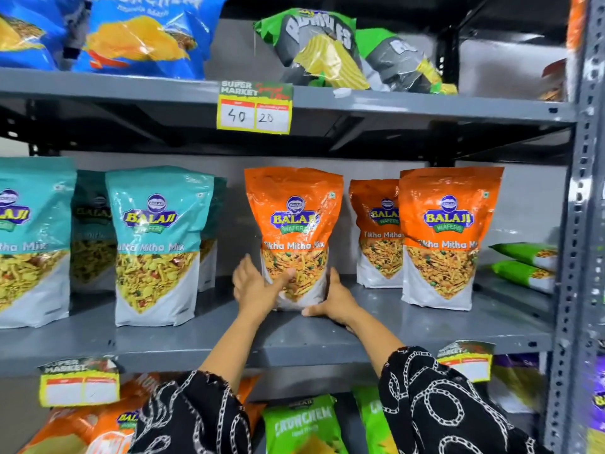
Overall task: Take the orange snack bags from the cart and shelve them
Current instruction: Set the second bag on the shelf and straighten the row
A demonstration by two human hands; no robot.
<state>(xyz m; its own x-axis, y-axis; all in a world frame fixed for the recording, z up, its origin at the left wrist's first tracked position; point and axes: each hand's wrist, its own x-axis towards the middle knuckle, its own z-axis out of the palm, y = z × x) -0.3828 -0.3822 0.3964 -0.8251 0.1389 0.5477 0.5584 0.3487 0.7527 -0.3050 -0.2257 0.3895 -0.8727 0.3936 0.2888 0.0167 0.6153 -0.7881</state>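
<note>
Patterned sleeves [442, 404] are reaching in as I'm gripping an orange snack bag [294, 231] upright on the middle shelf [196, 339], left hand [255, 286] and right hand [334, 299] clasping its base; two more orange bags [448, 234] are standing beside it.

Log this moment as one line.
stage: shelving | left hand + right hand: grip orange bag base | bag: upright on middle shelf
</note>
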